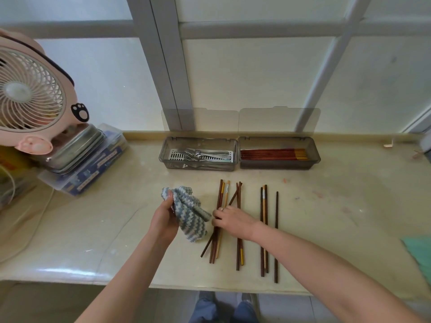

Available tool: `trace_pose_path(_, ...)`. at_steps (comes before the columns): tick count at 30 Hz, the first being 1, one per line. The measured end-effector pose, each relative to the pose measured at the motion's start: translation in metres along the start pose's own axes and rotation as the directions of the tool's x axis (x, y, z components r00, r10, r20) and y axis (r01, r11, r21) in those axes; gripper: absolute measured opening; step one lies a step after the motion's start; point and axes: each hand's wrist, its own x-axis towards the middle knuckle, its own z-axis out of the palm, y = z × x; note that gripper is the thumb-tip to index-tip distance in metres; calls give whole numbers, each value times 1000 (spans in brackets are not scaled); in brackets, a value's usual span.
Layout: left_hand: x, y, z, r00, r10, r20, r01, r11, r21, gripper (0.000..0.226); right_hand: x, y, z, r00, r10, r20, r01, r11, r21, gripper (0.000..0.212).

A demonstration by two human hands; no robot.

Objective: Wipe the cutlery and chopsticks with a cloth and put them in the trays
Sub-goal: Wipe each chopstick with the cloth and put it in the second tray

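Brown chopsticks point(238, 252) lie scattered beside a bunched striped cloth point(189, 210).

The right hand point(233, 220) hides the middles of several chopsticks point(219, 194); the fan point(30, 96) is cropped left.

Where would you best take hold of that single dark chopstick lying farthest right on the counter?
Pinch the single chopstick across its thin shaft, on the far half, from straight above. It lies flat on the counter with a gap to the next chopsticks on its left, so fingers fit either side; a forearm crosses its near half.
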Motion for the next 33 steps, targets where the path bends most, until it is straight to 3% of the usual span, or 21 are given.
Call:
trace_pose_path(6,1,-1,1,1000,-10,-3,10,1000,5,35,6,-3,-6,992,-93,91,103,989,-109,37)
trace_pose_path(10,3,-2,1,1000,-8,-4,8,1000,-6,37,8,-1,-1,963,-244,113,261,950,-172,42)
trace_pose_path(14,5,-2,2,1000,-5,-5,5,1000,-22,36,6,0,-6,949,-260,176,298,922,-247,31)
trace_pose_path(19,6,-3,7,1000,-2,2,2,1000,-16,36,7,1,2,954,-269,134,296,916,-271,46)
trace_pose_path(25,9,-4,9,1000,-22,-3,22,1000,1,35,-11,21,-27,940,-334,-71,320,935,-155,38)
trace_pose_path(33,19,-10,12,998,-62,-15,62,998,27,32,-71,42,-6,958,-282,-49,262,933,-245,22)
